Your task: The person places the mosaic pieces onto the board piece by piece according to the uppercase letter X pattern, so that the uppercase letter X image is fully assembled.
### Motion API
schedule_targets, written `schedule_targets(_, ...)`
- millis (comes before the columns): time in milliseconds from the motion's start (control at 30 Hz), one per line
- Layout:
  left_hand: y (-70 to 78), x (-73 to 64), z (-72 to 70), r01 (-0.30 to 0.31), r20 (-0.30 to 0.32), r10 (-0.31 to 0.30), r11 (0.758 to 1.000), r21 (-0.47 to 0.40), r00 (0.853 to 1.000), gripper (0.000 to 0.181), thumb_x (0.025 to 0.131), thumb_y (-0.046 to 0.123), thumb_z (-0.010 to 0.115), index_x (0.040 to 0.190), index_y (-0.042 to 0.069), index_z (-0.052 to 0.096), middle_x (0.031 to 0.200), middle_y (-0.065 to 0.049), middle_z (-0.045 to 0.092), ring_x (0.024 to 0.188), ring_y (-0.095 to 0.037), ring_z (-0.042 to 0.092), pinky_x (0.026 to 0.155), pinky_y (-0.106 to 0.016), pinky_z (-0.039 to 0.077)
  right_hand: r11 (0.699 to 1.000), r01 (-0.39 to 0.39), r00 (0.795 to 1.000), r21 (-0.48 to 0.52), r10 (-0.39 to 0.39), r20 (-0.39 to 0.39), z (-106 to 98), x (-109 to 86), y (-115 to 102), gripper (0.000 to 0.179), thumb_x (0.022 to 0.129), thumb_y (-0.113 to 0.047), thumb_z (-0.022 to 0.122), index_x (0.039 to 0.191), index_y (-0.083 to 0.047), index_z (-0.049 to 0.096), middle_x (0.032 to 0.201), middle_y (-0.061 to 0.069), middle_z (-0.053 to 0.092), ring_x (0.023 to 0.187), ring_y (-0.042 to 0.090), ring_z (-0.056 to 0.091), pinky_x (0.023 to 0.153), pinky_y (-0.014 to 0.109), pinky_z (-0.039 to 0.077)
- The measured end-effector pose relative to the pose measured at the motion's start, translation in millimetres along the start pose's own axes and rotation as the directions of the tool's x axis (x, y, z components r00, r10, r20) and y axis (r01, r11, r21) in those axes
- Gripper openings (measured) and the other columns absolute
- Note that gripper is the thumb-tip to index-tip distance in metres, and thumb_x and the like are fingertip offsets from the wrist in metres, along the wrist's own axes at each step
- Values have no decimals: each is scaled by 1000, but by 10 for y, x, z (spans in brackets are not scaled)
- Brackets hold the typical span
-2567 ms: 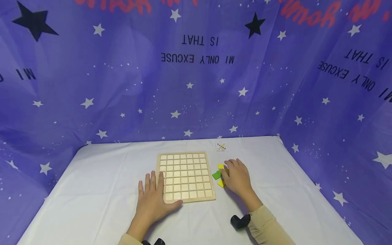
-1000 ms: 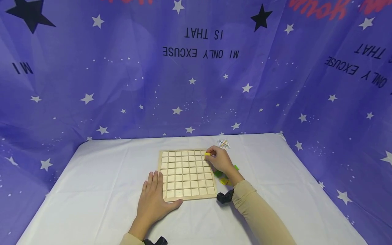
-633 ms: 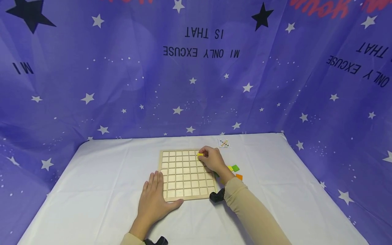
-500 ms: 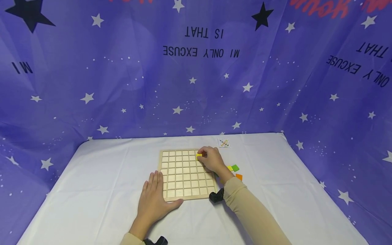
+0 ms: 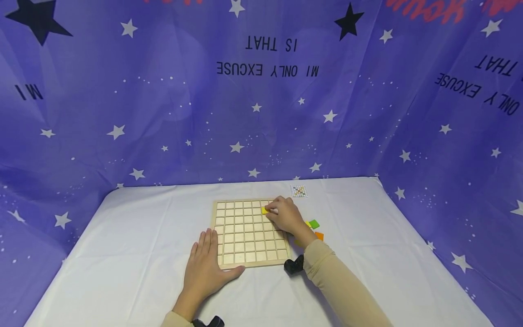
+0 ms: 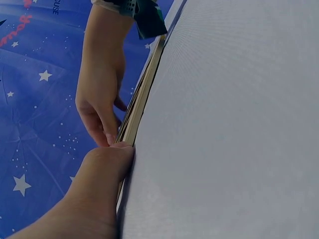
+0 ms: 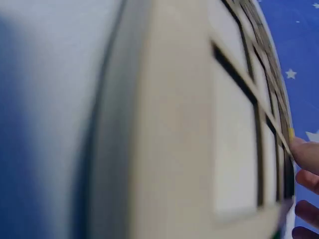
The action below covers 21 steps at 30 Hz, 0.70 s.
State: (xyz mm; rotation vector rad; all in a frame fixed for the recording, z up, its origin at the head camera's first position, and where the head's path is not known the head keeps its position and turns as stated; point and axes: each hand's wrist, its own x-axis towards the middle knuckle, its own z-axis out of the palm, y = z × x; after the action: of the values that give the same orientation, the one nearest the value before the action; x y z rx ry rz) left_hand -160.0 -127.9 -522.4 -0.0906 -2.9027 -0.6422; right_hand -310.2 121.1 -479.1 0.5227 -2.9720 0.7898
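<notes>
Early stage, by the look; only one coloured piece visible in the board [image 5: 245, 247], a yellow tile [image 5: 264, 210], apparently flat in the second row from the far edge, sixth column from the left; bare wood in every other cell in view; some cells under the right hand [image 5: 284, 215], so can't vouch for those; bent fingers there, tips at the tile's right edge; can't tell pinch from press, so wouldn't call this one finished; on the left hand [image 5: 204, 263], straight fingers and thumb spread wide at the board's near left corner, nothing gripped, probably steadying; left over: green tile [image 5: 314, 224], orange tile [image 5: 319, 236] and some yellow pieces [image 5: 308, 225] just right of the board, partly behind the right arm, so no sure count; beyond those, a gridded card [image 5: 299, 191], likely the pattern; too small to check against.
</notes>
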Motion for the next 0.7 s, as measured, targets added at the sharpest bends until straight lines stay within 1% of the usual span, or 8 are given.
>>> schedule_targets(100, -3, -5, -5, 4, -2, -4, 1000, -12, 1000, 136, 65, 90, 60, 157, -2, 19, 166, -19, 15, 154, -38, 13, 123, -57, 18, 1000, -15, 1000, 23, 15, 9, -77, -58, 82, 30, 93, -33, 70, 121, -23, 71, 128, -1, 63, 118, 26, 52, 101, 48, 46)
schedule_targets(233, -7, -11, -5, 9, -6, -9, 1000, -14, 1000, 138, 64, 91, 58, 157, -2, 17, 166, -19, 14, 154, -37, 12, 123, -56, 17, 997, -43, 999, 68, 43, -1, -212, -158, 289, 37, 93, -30, 71, 128, -20, 67, 130, 1, 63, 126, 30, 51, 108, 53, 42)
schedule_targets(333, -7, -14, -1, 9, -7, -10, 1000, -12, 1000, 138, 64, 92, 57, 157, -2, 15, 166, -19, 13, 154, -38, 11, 124, -56, 16, 995, -67, 998, 75, 67, -5, -329, -253, 475, 37, 93, -26, 70, 129, -17, 66, 129, 4, 64, 126, 32, 51, 109, 54, 41)
schedule_targets(400, -2, -15, -3, 11, -7, -11, 1000, -19, 1000, 138, 64, 92, 57, 157, -2, 16, 166, -20, 13, 154, -38, 11, 124, -56, 16, 994, -91, 996, 68, 91, 6, -414, -315, 586, 36, 93, -25, 70, 128, -17, 67, 128, 5, 64, 125, 32, 51, 108, 53, 42)
schedule_targets(467, 5, -16, -7, 15, -4, -15, 1000, -28, 1000, 138, 65, 91, 58, 157, -2, 16, 166, -20, 13, 154, -38, 12, 124, -55, 16, 992, -110, 994, 67, 108, 34, -501, -375, 673, 36, 93, -24, 70, 128, -16, 67, 127, 6, 64, 124, 32, 51, 108, 54, 41)
schedule_targets(567, 15, -17, -12, 18, 1, -18, 999, -40, 1000, 138, 65, 90, 59, 157, -3, 17, 165, -21, 15, 154, -39, 13, 124, -55, 16, 992, -112, 990, 60, 106, 97, -609, -449, 767, 35, 93, -22, 69, 127, -16, 68, 127, 6, 63, 125, 33, 51, 109, 57, 41)
schedule_targets(700, 19, -17, -17, 14, -3, -14, 999, -41, 1000, 137, 65, 90, 59, 156, -4, 19, 165, -21, 16, 154, -39, 14, 124, -55, 17, 996, -77, 984, 46, 69, 162, -663, -506, 846, 30, 91, -19, 72, 122, -18, 72, 122, 4, 65, 123, 32, 53, 108, 57, 40)
